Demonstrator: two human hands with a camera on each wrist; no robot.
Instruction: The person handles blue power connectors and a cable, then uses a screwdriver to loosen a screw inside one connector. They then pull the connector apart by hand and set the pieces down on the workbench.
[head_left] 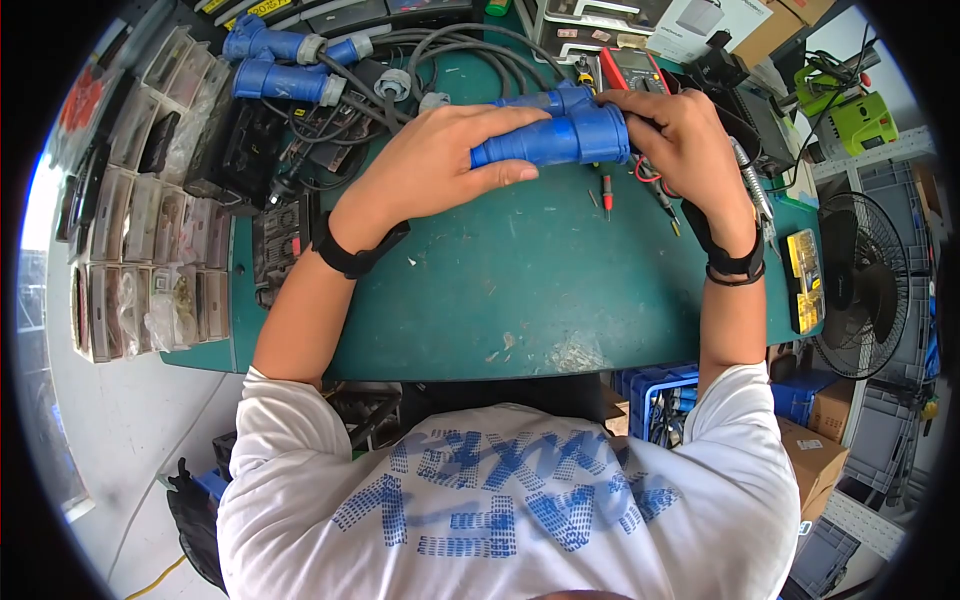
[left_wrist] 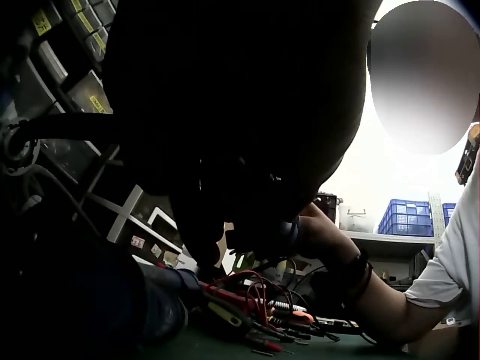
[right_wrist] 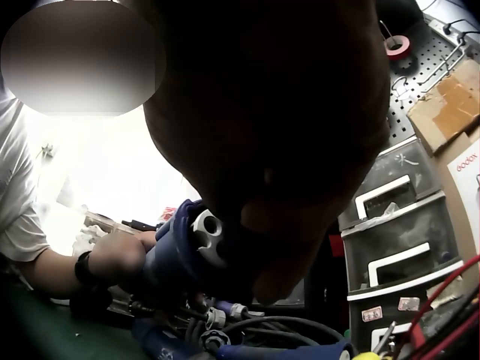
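Observation:
A blue industrial socket connector lies crosswise between the two hands above the bench. My left hand grips its narrower end, thumb along the near side and fingers over the top. At the wide rim, my right hand holds the connector with bent fingers and thumb; those fingertips are partly hidden. In the right wrist view, the pale insert with round holes shows inside the rim. Just behind it in the head view is another blue connector. The left wrist view is mostly dark.
More blue connectors and grey cables lie at the back left of the green bench. A red multimeter and test probes are near the right hand. Drawer boxes line the left; a fan stands right.

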